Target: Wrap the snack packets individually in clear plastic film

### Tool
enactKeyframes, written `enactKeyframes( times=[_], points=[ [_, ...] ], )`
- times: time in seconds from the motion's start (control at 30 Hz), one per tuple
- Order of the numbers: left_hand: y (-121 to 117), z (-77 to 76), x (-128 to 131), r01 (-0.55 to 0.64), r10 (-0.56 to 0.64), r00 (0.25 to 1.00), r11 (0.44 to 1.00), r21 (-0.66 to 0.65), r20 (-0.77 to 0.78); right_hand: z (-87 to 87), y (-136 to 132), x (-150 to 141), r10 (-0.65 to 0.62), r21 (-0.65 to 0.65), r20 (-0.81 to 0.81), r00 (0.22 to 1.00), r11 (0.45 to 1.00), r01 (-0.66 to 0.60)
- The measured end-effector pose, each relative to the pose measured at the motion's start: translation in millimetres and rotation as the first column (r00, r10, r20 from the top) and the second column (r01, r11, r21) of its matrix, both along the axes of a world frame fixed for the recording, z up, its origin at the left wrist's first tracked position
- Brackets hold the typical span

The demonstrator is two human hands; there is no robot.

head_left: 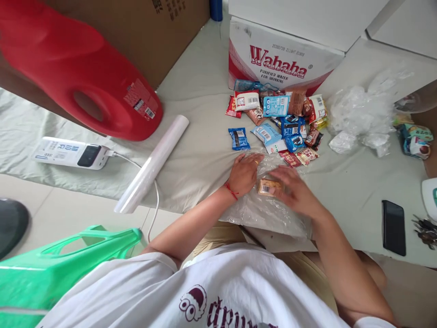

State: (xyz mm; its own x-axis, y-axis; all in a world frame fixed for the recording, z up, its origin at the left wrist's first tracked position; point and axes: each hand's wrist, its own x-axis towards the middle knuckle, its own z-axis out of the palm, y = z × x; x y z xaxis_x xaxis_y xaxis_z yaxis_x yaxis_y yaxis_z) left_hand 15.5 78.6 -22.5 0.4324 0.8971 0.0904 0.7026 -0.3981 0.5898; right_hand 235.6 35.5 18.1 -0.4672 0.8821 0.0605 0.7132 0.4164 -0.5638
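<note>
Left hand (243,174) flat, fingers spread, pinning a clear plastic bag (269,207) to the sheet-covered floor (191,91). Right hand (295,191), blurred, seems closed loosely on a small snack packet (268,187) atop the bag. Risk: thin film may slip or tear; snack pile (278,120) just beyond could scatter.

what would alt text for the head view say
Seen from above, a person's left hand presses a clear plastic bag flat while the right hand holds a small snack packet on it. More snack packets lie piled before a Wahaha box.
</note>
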Motion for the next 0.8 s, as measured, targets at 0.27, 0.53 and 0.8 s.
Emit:
enactKeyframes(
  times=[0.27,0.53,0.8],
  points=[
    [-2,4.5,0,0.037,-0.037,0.998,0.999,0.016,-0.051,26.6,120,-35,-0.429,0.233,0.331,0.841,0.900,0.367],
    [-2,1.1,1,0.027,-0.027,0.999,0.999,0.023,-0.029,7.8,157,-52,-0.358,0.148,0.486,0.797,0.933,0.329],
    [-2,1.3,1,0.027,-0.027,0.999,1.000,0.009,-0.032,22.6,115,0,-0.509,0.062,-0.038,0.860,0.857,0.511]
  ],
)
